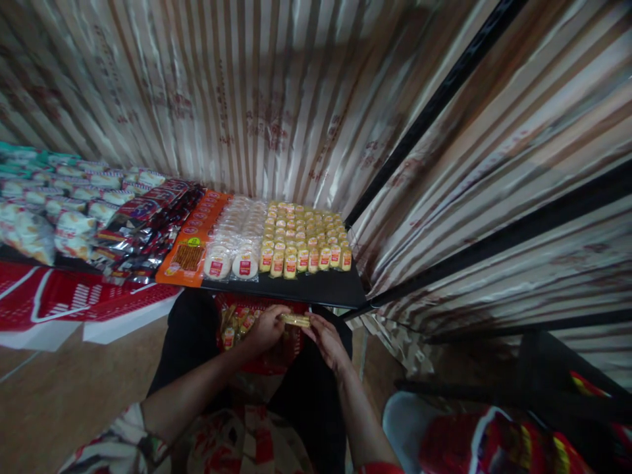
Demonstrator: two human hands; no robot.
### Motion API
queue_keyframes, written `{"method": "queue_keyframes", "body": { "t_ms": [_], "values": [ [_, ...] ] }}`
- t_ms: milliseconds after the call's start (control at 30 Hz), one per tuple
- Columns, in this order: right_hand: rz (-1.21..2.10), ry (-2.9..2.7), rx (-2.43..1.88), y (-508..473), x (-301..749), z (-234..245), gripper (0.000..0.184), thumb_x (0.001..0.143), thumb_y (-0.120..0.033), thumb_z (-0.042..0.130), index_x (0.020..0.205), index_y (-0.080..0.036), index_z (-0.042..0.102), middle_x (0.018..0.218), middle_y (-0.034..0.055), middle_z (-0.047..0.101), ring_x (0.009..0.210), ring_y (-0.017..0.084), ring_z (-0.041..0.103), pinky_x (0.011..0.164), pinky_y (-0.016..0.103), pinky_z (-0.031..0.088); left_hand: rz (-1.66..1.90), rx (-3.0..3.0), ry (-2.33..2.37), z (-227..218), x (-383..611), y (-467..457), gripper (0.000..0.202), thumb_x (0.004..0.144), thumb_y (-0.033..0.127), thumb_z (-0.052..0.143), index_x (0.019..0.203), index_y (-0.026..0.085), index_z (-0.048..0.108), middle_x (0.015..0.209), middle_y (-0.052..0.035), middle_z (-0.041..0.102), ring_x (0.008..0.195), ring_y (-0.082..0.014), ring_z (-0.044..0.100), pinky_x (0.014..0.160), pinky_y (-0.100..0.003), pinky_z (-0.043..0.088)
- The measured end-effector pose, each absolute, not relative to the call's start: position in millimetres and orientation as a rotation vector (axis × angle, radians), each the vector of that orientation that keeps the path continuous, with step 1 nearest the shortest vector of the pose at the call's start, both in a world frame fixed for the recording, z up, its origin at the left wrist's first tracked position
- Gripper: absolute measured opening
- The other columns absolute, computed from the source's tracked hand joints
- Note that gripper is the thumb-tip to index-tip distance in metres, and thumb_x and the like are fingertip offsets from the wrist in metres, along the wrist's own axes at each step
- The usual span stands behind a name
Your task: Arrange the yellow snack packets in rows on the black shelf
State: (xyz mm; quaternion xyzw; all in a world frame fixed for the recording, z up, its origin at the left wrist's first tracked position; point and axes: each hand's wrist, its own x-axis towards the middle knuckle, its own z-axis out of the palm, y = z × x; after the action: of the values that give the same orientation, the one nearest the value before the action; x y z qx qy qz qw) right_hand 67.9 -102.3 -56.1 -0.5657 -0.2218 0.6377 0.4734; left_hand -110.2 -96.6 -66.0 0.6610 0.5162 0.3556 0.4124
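Observation:
My left hand [266, 327] and my right hand [323, 338] are together over my lap, both pinched on a small yellow snack packet [295, 320] that lies between their fingertips. Under my left hand a red bag [232, 326] holds more of the same packets. Just beyond my hands stands a black table [316, 289]. Rows of yellow packets with red labels [306, 238] cover its right part, and round white packets [232, 253] lie to their left.
Orange packs [190, 253], dark foil packs [143, 227] and white-and-teal bags [59, 204] fill the table's left side. A red-and-white banner [74, 299] hangs below. Striped curtains with black bars [494, 217] close in behind and on the right. A red bag [494, 441] lies at the lower right.

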Motion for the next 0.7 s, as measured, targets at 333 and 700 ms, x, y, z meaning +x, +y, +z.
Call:
{"method": "queue_keyframes", "body": {
  "t_ms": [333, 700],
  "values": [
    [1.641, -0.326, -1.329, -102.2, 63.7, -58.6, 0.008, 0.072, -0.018, 0.068, 0.072, -0.012, 0.064, 0.069, 0.0052, 0.068, 0.063, 0.012, 0.066, 0.062, 0.018, 0.057, 0.797, 1.656, 1.386, -52.4, -108.4, -78.6, 0.034, 0.073, 0.008, 0.048, 0.102, 0.017, 0.063, 0.1, -0.0049, 0.064, 0.093, -0.0154, 0.057, 0.086, -0.028, 0.046],
    [1.69, -0.295, -1.32, -104.5, 64.2, -63.9, 0.019, 0.067, -0.029, 0.071, 0.075, -0.014, 0.061, 0.065, 0.0043, 0.068, 0.062, 0.015, 0.067, 0.059, 0.022, 0.054, 0.739, 1.621, 1.429, -44.8, -101.7, -63.9, 0.03, 0.077, 0.012, 0.048, 0.103, 0.016, 0.064, 0.098, -0.0048, 0.066, 0.089, -0.014, 0.059, 0.085, -0.026, 0.046]
  ]
}}
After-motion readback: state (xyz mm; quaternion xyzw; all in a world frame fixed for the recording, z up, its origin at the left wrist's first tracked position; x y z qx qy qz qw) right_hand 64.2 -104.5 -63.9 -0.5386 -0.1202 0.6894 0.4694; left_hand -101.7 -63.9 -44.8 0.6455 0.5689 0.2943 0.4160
